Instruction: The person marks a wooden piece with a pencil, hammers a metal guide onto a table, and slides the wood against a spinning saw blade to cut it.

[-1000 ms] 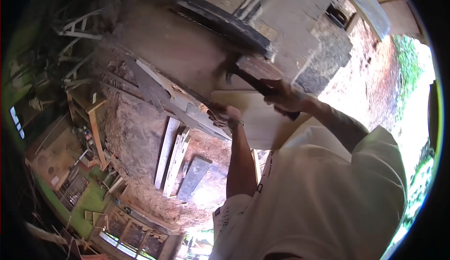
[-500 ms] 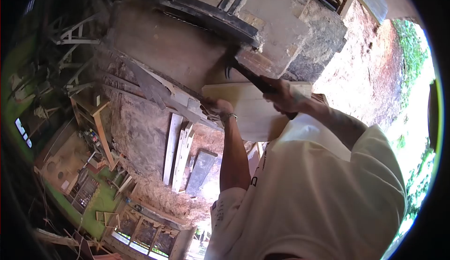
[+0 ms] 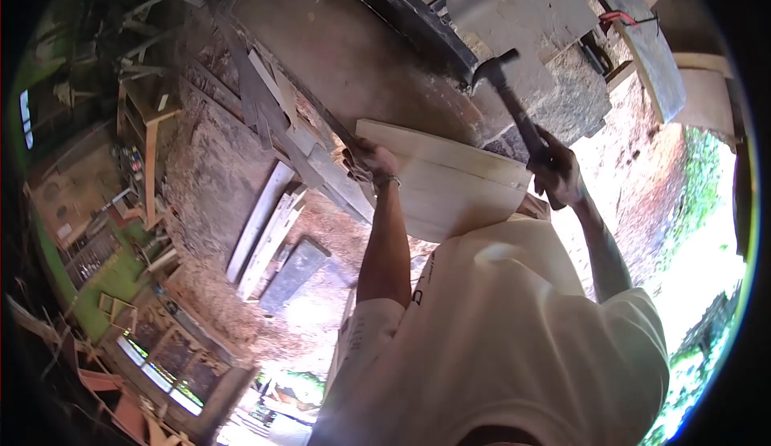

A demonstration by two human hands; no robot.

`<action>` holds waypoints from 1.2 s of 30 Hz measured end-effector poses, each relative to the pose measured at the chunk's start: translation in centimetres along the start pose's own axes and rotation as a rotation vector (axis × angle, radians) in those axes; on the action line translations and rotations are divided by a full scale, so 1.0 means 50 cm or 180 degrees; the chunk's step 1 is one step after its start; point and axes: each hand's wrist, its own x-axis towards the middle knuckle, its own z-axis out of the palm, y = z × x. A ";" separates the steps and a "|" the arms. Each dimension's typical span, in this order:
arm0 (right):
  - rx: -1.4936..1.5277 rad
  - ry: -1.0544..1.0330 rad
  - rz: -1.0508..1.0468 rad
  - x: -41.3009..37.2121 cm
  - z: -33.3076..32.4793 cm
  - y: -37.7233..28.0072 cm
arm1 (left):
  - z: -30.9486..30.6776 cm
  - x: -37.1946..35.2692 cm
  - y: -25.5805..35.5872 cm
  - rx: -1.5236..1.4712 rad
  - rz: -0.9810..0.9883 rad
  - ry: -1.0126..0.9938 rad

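My right hand (image 3: 558, 174) is closed around the handle of a claw hammer (image 3: 518, 108), whose dark head is raised over the cluttered right part of the bench. My left hand (image 3: 371, 159) is at the left edge of a pale wooden panel (image 3: 450, 177), fingers curled around that edge; the fingertips are partly hidden. The panel lies in front of my body, close to the near edge of the brown workbench top (image 3: 321, 36). A dark curved piece (image 3: 409, 20) lies across the bench, just beyond the hammer head.
Loose boards (image 3: 269, 233) lie on the dusty ground at left, with a dark plank (image 3: 295, 273) beside them. A wooden stand (image 3: 148, 141) is farther left. On the right, a grey board (image 3: 642, 52) has a red-handled tool (image 3: 618, 18) on it.
My right hand has swung the hammer away from the bench's middle, to the right and up. My left hand stays at the panel's edge. The view has turned.
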 end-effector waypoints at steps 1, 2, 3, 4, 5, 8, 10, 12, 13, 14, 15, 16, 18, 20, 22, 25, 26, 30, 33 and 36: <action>-0.0075 0.0168 -0.0099 0.017 -0.017 0.018 | -0.002 0.001 0.003 -0.0009 -0.0077 -0.0104; -0.0358 0.0262 -0.0164 0.031 -0.035 0.028 | 0.027 0.000 -0.019 0.0021 0.0016 0.0107; -0.0424 0.0340 -0.0168 0.048 -0.053 0.066 | 0.032 0.002 -0.029 0.0024 0.0022 -0.0081; -0.0882 0.0567 -0.0329 0.056 -0.062 0.088 | 0.032 0.010 -0.041 0.0026 0.0039 -0.0274; -0.1338 0.0803 -0.0502 0.060 -0.073 0.101 | 0.037 0.027 -0.055 0.0017 0.0063 -0.0470; -0.2979 0.1634 -0.1897 0.047 -0.091 0.108 | -0.019 0.027 -0.155 -0.1431 0.1278 -0.0823; -0.2851 0.1759 -0.1701 0.005 -0.071 0.095 | -0.062 -0.027 -0.232 -0.1272 0.0867 -0.0890; -0.2568 0.1609 -0.1630 -0.031 -0.045 0.127 | -0.053 -0.074 -0.339 -0.2341 -0.0860 -0.2581; -0.2215 0.1336 -0.1704 -0.036 -0.033 0.184 | 0.016 -0.110 -0.443 -0.2416 -0.1075 -0.2764; -0.1603 0.1002 -0.1110 -0.050 -0.007 0.220 | -0.087 -0.165 -0.359 -0.2962 -0.1680 -0.2865; -0.0827 0.0895 -0.0625 -0.070 0.035 0.214 | -0.132 -0.187 -0.322 -0.3031 -0.1481 -0.3118; -0.1054 0.0937 -0.0695 -0.073 0.063 0.236 | -0.131 -0.188 -0.319 -0.2962 -0.1340 -0.3060; -0.1457 0.1111 -0.0932 -0.089 0.102 0.249 | -0.150 -0.185 -0.320 -0.2668 -0.1049 -0.2888; -0.1817 0.1446 -0.1332 -0.082 0.113 0.225 | -0.163 -0.159 -0.300 -0.2286 -0.0671 -0.2657; -0.2887 0.1296 -0.1388 -0.086 0.094 0.170 | -0.311 -0.128 -0.152 -0.2353 -0.0586 -0.2753; -0.2194 0.0453 -0.1696 -0.108 0.116 0.016 | -0.318 -0.134 -0.054 -0.2804 -0.0153 -0.1914; -0.1664 -0.0216 -0.1657 -0.104 0.120 -0.009 | -0.328 -0.126 0.007 -0.3083 -0.0068 -0.1632; -0.1815 0.0083 -0.1951 -0.093 0.170 -0.151 | -0.344 -0.100 0.148 -0.2647 0.0150 -0.1549; -0.2107 0.0559 -0.1969 -0.033 0.158 -0.111 | -0.315 -0.072 0.198 -0.3437 0.0069 -0.2142; -0.1808 0.0838 -0.1938 -0.037 0.163 -0.088 | -0.056 -0.064 0.124 -0.4567 -0.0013 -0.1944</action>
